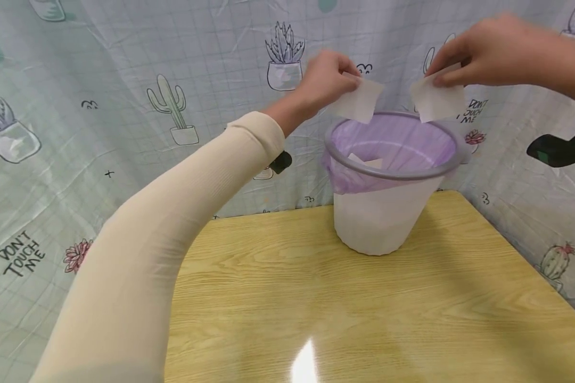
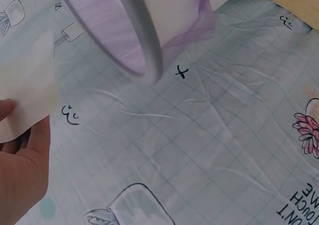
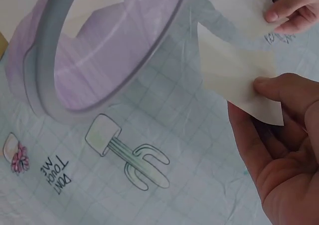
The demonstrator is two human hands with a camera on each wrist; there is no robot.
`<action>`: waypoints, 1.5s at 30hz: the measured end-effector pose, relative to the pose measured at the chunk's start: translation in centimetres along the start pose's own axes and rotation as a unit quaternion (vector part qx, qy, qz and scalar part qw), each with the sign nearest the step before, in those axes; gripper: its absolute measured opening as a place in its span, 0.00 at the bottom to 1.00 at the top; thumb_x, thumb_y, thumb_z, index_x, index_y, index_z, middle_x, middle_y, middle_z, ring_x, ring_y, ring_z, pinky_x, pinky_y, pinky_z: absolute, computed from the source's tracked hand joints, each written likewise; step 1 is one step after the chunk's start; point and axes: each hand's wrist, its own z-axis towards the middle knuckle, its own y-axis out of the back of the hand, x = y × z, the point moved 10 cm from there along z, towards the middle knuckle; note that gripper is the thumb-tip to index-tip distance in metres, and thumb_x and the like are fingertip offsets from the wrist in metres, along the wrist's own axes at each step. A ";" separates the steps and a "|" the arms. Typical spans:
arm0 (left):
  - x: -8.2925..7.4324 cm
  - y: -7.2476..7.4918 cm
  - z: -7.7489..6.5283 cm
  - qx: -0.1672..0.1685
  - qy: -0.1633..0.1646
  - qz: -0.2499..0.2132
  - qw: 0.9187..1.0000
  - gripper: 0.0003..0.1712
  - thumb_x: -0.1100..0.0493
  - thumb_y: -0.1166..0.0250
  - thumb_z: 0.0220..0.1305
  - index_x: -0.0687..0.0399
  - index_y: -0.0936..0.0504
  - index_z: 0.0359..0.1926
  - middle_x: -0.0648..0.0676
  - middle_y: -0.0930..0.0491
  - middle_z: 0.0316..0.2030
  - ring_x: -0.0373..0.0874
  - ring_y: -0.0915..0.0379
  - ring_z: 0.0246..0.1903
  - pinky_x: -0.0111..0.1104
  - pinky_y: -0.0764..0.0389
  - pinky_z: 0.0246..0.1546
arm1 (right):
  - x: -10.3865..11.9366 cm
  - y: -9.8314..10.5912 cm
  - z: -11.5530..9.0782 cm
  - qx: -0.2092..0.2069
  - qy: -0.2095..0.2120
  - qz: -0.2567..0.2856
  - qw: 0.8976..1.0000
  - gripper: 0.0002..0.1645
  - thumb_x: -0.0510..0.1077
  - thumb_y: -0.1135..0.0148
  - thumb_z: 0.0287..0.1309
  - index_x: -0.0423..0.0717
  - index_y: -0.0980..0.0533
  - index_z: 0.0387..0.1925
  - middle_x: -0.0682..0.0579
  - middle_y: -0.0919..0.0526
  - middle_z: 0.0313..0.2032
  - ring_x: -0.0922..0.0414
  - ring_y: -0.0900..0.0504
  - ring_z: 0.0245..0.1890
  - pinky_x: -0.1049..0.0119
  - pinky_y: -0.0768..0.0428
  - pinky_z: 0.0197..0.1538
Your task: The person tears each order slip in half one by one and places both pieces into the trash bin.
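Note:
My left hand point(image 1: 327, 80) pinches a piece of white paper point(image 1: 362, 100) above the left side of the bin's rim. Opposite it, my right hand point(image 1: 495, 53) holds another piece of paper point(image 1: 438, 100) between thumb and fingers, over the rim's back right. Both pieces show side by side in the right wrist view, where the nearer paper point(image 3: 237, 75) lies under my thumb. Below them stands a white bin point(image 1: 380, 218) with a grey rim and a purple liner point(image 1: 393, 135). Inside the bin are some pieces of paper point(image 1: 374, 163), partly hidden by the front rim.
The bin stands at the back right of a wooden table point(image 1: 278, 287). Behind and beside the table hangs a grey-white cloth point(image 1: 225, 69) printed with cacti and words. Black wrist-camera parts point(image 1: 553, 150) stick out below the right forearm.

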 end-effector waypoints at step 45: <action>1.3 -2.1 0.9 0.046 0.067 -0.020 0.997 0.13 0.59 0.45 0.75 0.57 0.15 0.50 0.53 0.15 0.43 0.43 0.18 0.42 0.32 0.18 0.40 | -0.2 -4.5 1.5 0.068 0.004 0.058 0.996 0.18 0.42 0.40 0.71 0.36 0.21 0.56 0.37 0.12 0.44 0.42 0.13 0.41 0.60 0.16 0.36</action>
